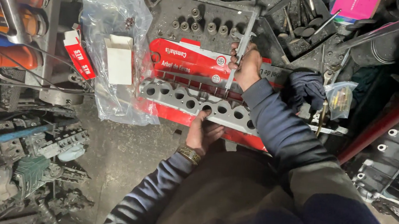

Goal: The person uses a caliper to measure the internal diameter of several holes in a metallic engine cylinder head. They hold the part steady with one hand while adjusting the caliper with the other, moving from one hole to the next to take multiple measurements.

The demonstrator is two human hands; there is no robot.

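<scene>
A long grey metal engine part [181, 96] with a row of round holes lies on a red cardboard box [189, 61]. My left hand [202, 133] rests on its near edge, fingers curled over the metal. My right hand [246, 66] grips a steel vernier caliper [240, 46], which stands upright over the box and the part. A watch sits on my left wrist.
A clear plastic bag [114, 48] with small white and red boxes lies to the left. A dark cylinder head [202, 17] with valve springs sits behind. A tray of valves [301, 20] stands at back right. Orange power tools [12, 21] and engine parts crowd the left.
</scene>
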